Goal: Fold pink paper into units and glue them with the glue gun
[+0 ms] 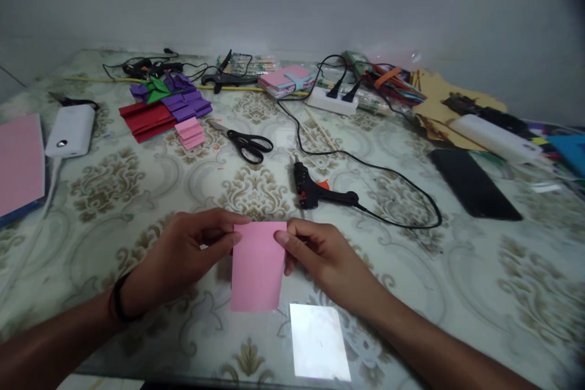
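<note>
A pink rectangular sheet of paper [258, 271] is held up over the table near the front. My left hand [189, 250] pinches its upper left corner between thumb and fingers. At the upper right corner, my right hand [320, 250] grips the sheet, thumb on the face and fingers behind. Just beyond the hands lies a black glue gun [320, 191], its nozzle pointing away. Black-handled scissors [247, 143] rest farther back, left of the glue gun. Beside them sits a small pleated pink paper [190, 133].
Red [145, 120] and purple folded papers [186, 103] lie at the back left. A white power bank [70, 130] is on the left, a black phone [474, 184] on the right. Near the wall, a white power strip [333, 101] stands among cords. The glue gun's cord loops rightward.
</note>
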Available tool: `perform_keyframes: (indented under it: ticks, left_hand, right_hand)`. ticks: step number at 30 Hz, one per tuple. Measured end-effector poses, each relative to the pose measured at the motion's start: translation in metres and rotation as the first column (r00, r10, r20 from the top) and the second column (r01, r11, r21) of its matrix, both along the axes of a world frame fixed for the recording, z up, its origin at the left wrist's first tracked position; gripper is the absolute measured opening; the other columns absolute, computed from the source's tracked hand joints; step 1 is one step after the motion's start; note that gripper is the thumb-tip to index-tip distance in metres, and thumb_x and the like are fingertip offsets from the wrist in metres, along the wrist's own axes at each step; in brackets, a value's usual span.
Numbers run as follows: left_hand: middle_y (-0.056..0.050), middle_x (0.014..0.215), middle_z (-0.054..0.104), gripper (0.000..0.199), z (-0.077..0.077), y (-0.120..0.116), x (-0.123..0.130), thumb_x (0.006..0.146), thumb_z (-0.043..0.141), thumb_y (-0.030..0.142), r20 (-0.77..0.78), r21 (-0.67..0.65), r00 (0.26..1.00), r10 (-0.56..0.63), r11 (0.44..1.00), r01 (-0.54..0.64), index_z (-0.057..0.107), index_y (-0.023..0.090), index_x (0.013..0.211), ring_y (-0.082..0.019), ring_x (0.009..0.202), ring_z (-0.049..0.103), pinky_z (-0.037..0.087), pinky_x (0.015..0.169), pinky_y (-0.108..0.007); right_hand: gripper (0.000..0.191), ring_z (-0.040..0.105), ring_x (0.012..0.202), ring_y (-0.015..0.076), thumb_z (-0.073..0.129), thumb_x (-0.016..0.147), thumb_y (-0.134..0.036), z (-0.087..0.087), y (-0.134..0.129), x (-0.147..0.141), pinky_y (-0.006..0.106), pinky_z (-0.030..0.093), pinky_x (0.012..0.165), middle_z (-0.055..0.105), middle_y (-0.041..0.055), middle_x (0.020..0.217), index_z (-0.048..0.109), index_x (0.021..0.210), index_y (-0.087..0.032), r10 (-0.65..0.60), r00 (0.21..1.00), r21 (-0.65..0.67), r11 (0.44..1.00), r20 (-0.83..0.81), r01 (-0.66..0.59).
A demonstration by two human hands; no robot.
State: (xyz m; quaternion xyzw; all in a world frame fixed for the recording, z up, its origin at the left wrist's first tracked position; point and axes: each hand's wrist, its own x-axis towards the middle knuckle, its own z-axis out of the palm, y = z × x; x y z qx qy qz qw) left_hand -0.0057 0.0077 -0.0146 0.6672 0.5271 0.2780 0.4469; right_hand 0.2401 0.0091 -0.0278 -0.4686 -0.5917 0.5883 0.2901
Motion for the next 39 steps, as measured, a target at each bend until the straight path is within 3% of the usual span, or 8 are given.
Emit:
perform_keyframes:
  ticks: [6, 12, 20, 27, 35, 39]
  left_hand:
    - [-0.005, 0.094, 0.084, 0.03, 0.0003, 0.0025, -0.0006, 0.095, 0.069, 0.037, 0.057, -0.045, 0.998, 0.002, 0.999, 0.001, 0.081, 0.02, 0.117, -0.017, 0.078, 0.074, 0.057, 0.068, -0.023]
    - [-0.006, 0.096, 0.084, 0.033, -0.0035, 0.0039, -0.003, 0.095, 0.069, 0.038, 0.056, -0.085, 0.998, -0.01, 0.996, 0.014, 0.079, 0.02, 0.122, -0.016, 0.078, 0.073, 0.056, 0.068, -0.023]
    - [-0.005, 0.091, 0.083, 0.03, -0.0001, 0.0053, -0.0025, 0.093, 0.071, 0.036, 0.088, -0.072, 0.996, 0.025, 0.997, -0.019, 0.08, 0.019, 0.116, -0.016, 0.074, 0.073, 0.056, 0.064, -0.022]
    - [-0.006, 0.09, 0.082, 0.03, 0.0051, 0.0052, -0.0005, 0.094, 0.07, 0.033, 0.073, -0.098, 0.997, 0.034, 0.995, -0.027, 0.08, 0.015, 0.115, -0.015, 0.073, 0.071, 0.055, 0.065, -0.021]
    - [-0.004, 0.089, 0.081, 0.027, 0.0029, 0.0064, -0.0009, 0.092, 0.071, 0.035, 0.117, -0.082, 0.992, 0.039, 0.996, -0.029, 0.08, 0.019, 0.113, -0.014, 0.074, 0.072, 0.056, 0.066, -0.022]
    - [0.002, 0.077, 0.074, 0.038, 0.0035, 0.0069, -0.0006, 0.09, 0.073, 0.031, 0.162, -0.085, 0.985, 0.063, 0.995, -0.05, 0.073, 0.02, 0.127, -0.011, 0.065, 0.066, 0.051, 0.06, -0.019]
  right_hand:
    - [0.05, 0.059, 0.062, 0.0151, 0.056, 0.103, -0.059, -0.0021, -0.0005, 0.0001, 0.028, 0.043, 0.062, 0.063, -0.0004, 0.064, 0.062, 0.073, -0.02, 0.08, 0.993, -0.047, 0.996, 0.088, -0.076]
    - [0.045, 0.055, 0.059, 0.0135, 0.055, 0.104, -0.052, -0.0036, -0.0006, 0.0003, 0.027, 0.04, 0.059, 0.06, -0.002, 0.063, 0.059, 0.072, -0.021, 0.082, 0.992, 0.01, 0.996, 0.101, -0.083]
    - [0.05, 0.056, 0.06, 0.0132, 0.058, 0.102, -0.06, -0.0051, 0.0, 0.0005, 0.026, 0.041, 0.059, 0.062, -0.0011, 0.066, 0.062, 0.072, -0.02, 0.13, 0.987, -0.037, 0.991, 0.091, -0.127]
    - [0.049, 0.054, 0.058, 0.0125, 0.057, 0.103, -0.058, -0.002, 0.0008, 0.0013, 0.026, 0.041, 0.057, 0.059, -0.0021, 0.065, 0.06, 0.071, -0.021, 0.135, 0.989, -0.003, 0.991, 0.053, -0.135]
    - [0.054, 0.049, 0.055, 0.0127, 0.057, 0.102, -0.059, -0.0027, 0.0006, 0.0007, 0.027, 0.036, 0.056, 0.057, -0.0019, 0.058, 0.057, 0.064, -0.021, 0.142, 0.984, -0.01, 0.99, 0.104, -0.141]
    - [0.051, 0.047, 0.056, 0.0125, 0.056, 0.104, -0.054, -0.0042, 0.0011, 0.0025, 0.027, 0.033, 0.056, 0.055, -0.0024, 0.059, 0.056, 0.066, -0.02, 0.13, 0.985, 0.026, 0.991, 0.113, -0.134]
